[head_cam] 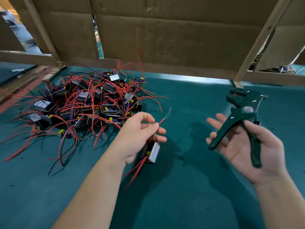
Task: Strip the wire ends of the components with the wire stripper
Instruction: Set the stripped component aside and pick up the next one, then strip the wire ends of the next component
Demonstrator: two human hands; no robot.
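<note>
**Wire stripper and pinched red lead held over green-topped table**

Wire stripper (241,113), dark green with its handles splayed, lies in the upturned right hand (247,146) above the table's right half, head pointing toward the far edge. The thumb is hooked over one handle, and the fingers are loosely spread beneath the other. Well apart to its left, the left hand (138,131) pinches a red wire (161,121) between thumb and fingertips, its bared tip pointing toward the tool. That wire's component (154,152), a small boxy unit, hangs below the palm with more red leads trailing. A tangled pile of components (85,103) with red and black wires sits toward the far left corner of the table (189,187). Cardboard panels (165,35) on a wooden frame (257,45) stand along the far edge.
</note>
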